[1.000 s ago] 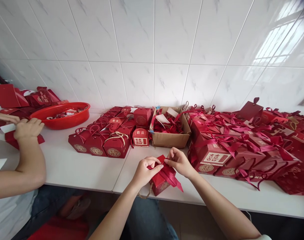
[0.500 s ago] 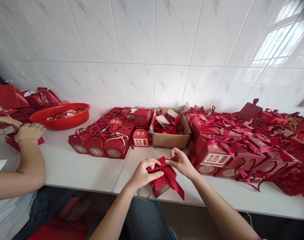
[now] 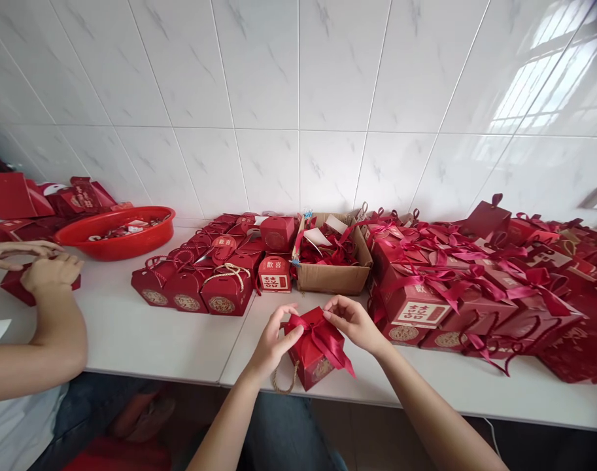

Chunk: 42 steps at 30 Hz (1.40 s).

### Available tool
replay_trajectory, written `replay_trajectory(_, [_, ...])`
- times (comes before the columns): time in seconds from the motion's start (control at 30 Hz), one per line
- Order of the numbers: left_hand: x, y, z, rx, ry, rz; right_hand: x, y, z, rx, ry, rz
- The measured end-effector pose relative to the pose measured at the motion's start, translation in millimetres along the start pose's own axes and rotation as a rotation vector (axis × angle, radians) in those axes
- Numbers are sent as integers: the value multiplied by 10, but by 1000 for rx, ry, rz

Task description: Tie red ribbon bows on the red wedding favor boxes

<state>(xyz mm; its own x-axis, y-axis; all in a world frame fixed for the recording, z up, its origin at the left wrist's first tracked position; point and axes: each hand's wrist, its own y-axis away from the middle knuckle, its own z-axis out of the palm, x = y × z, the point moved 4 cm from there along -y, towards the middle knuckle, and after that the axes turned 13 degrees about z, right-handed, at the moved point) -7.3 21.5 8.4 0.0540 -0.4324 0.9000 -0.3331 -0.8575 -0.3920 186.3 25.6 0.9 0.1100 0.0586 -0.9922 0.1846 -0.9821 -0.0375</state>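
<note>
A small red gift box (image 3: 312,374) stands near the table's front edge, its gold round print facing forward. A dark red satin ribbon (image 3: 327,343) is formed into a bow on top, its tails hanging over the front right side. My left hand (image 3: 273,340) has thumb and fingers around the bow's left loop. On the other side, my right hand (image 3: 352,322) pinches the ribbon's right loop between thumb and fingertips. A twisted gold cord handle (image 3: 284,383) hangs at the box's left side, below my left hand.
Behind stands a cardboard box (image 3: 333,278) of ribbons and cards. Stacked ribboned boxes (image 3: 420,307) fill the right; corded boxes (image 3: 187,291) stand left. Farther left are a red basin (image 3: 116,242) and a co-worker's hands (image 3: 53,268) on another red box.
The bow's loops look fuller and its tail has shifted slightly left. My left fingers have lifted and spread around the left loop. The co-worker's hands have moved slightly left with their box.
</note>
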Motion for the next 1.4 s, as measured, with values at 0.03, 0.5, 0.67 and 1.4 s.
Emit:
replay_trajectory(0.03, [24,70,-14,87,-69,49,-16,12,12,3,37,-5])
replay_trajectory(0.5, [-351,1013,963,37,119,-373,-97,130,40,-55,281,-15])
replay_trajectory(0.67, [-261,820,1041,157,285,-364,-192,157,81,-80,360,-81])
replay_trajectory(1.4, [-47,859,-77,168,-656,78,-159,130,161,-88,397,-147])
